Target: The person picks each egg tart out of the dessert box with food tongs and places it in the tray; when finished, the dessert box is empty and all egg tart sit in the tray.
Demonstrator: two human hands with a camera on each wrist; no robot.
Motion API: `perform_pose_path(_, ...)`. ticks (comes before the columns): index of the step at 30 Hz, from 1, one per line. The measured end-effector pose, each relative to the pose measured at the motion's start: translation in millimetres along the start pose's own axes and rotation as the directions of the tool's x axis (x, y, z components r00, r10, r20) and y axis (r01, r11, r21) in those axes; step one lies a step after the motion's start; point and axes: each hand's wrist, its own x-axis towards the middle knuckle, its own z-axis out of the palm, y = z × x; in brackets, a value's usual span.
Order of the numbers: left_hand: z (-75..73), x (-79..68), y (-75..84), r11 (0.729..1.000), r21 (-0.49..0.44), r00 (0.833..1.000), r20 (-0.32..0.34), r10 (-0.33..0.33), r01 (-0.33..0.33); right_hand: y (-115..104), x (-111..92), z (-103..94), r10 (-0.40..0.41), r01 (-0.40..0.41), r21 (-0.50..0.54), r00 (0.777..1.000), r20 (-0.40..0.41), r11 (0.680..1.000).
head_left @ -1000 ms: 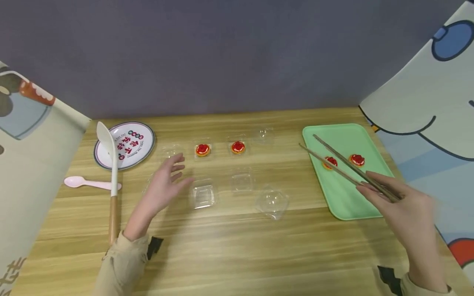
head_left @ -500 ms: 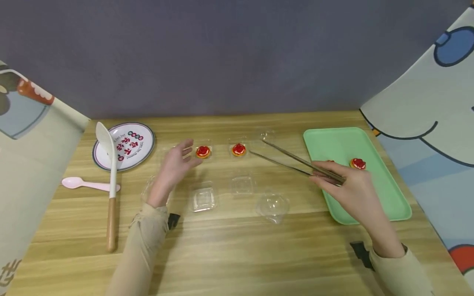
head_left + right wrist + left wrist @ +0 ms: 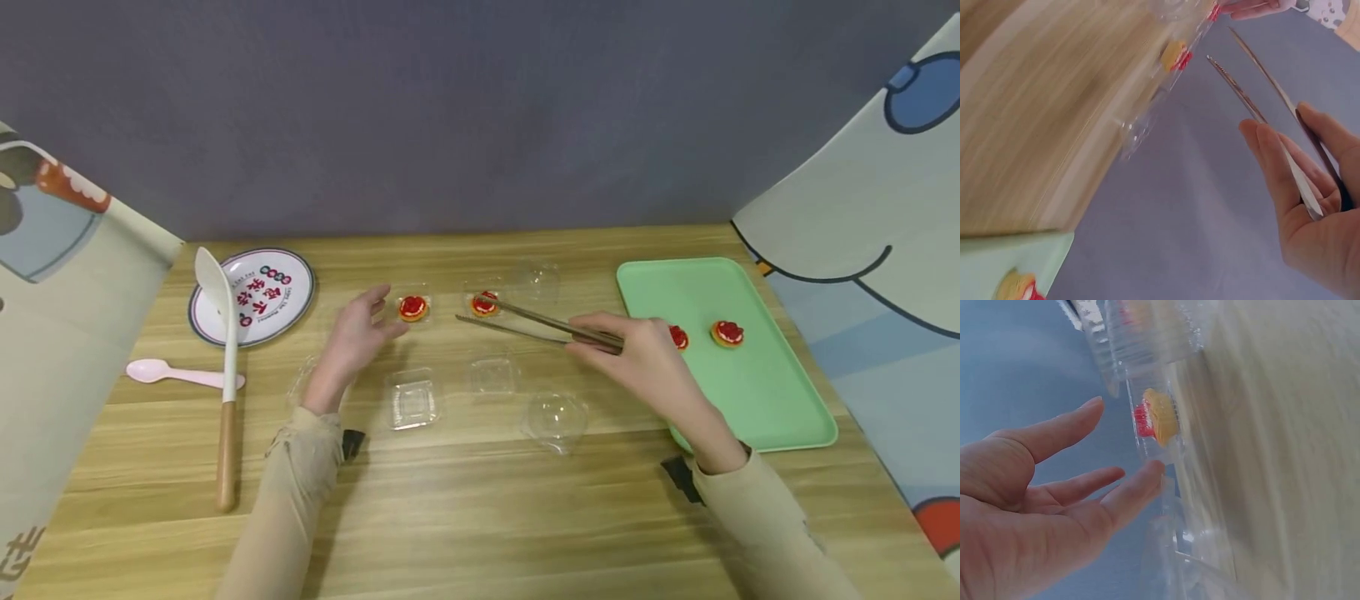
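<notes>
My right hand point(image 3: 647, 360) grips a pair of metal tongs point(image 3: 542, 317) with arms spread apart. Nothing sits between the tips, which hover by the right-hand tart point(image 3: 487, 311) in its clear plastic box. In the right wrist view the tongs point(image 3: 1240, 90) stay apart from that tart point(image 3: 1175, 56). My left hand point(image 3: 354, 340) is held with fingers spread beside the left-hand boxed tart point(image 3: 412, 308). The left wrist view shows its fingers point(image 3: 1138, 490) near the tart point(image 3: 1160, 417), not holding anything. Both tarts have red topping on a yellow crust.
A green tray point(image 3: 757, 408) at right carries two more tarts point(image 3: 727, 333). Clear plastic boxes point(image 3: 413, 402) and a lid-like clear piece point(image 3: 556, 417) lie mid-table. At left are a printed plate point(image 3: 288, 312), a long-handled white ladle point(image 3: 229, 358) and a pink spoon point(image 3: 187, 375).
My right hand has carried the tongs left from over the tray to the boxed tarts. My left hand moved slightly right and up, then stayed still.
</notes>
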Motion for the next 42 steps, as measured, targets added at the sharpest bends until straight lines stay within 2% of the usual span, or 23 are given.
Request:
perform_pose_path(5, -1.5, 0.8, -3.1, 0.999, 0.016, 1.0, 0.009, -0.028, 0.028, -6, 17, 11.6, -0.069, 0.069, -0.061, 0.998, 0.005, 0.996)
perform_pose_path(18, -0.9, 5.8, -4.6, 0.997, 0.058, 0.998, 0.036, -0.06, 0.057, -33, 59, 38.1, -0.087, 0.094, -0.04, 0.984, 0.153, 0.995)
perform_pose_path(25, 0.1, 8.8, -5.2, 0.995, 0.093, 0.998, 0.044, -0.042, 0.038, -36, 68, 46.6, -0.115, 0.126, -0.06, 0.981, 0.158, 0.99)
perform_pose_path(42, 3.1, 11.4, -3.7, 0.983, 0.182, 1.0, 0.01, -0.022, 0.02, -41, 77, 53.7, -0.141, 0.157, -0.079, 0.973, 0.182, 0.984)
